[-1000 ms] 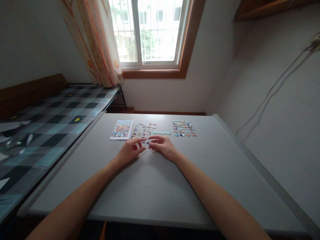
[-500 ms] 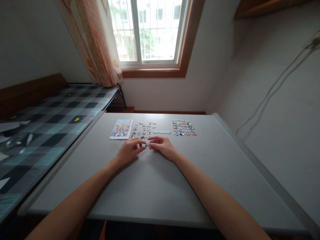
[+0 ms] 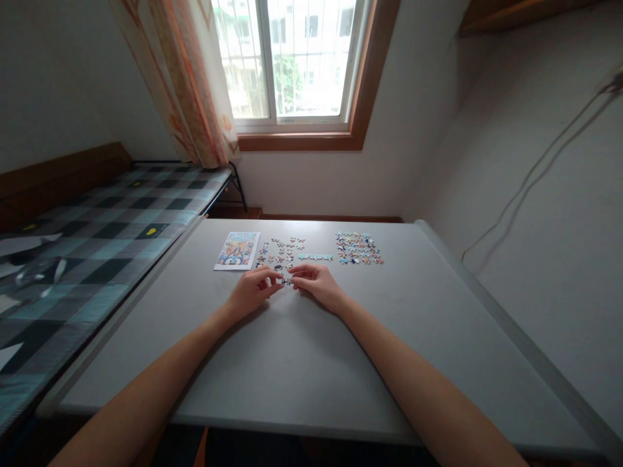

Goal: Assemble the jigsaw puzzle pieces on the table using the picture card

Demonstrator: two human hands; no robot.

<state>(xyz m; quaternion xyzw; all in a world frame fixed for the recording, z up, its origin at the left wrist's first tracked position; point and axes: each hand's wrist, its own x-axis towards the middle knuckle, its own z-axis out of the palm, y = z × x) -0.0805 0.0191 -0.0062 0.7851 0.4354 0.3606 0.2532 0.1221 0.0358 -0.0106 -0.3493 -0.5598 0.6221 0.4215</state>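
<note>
Left hand [image 3: 250, 289] closed in on pieces [image 3: 286, 282]; picture card [image 3: 237, 251] beyond.

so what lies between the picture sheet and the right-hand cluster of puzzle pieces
Scattered puzzle pieces, then a teal strip, lie between them in the head view.

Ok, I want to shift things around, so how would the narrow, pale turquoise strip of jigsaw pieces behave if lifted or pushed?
Lifted by one end, the strip might sag or separate, since it looks pieced together in one narrow row. Pushed, it should slide rather than roll, as it lies flat on the smooth-looking, pale grey tabletop.
</note>
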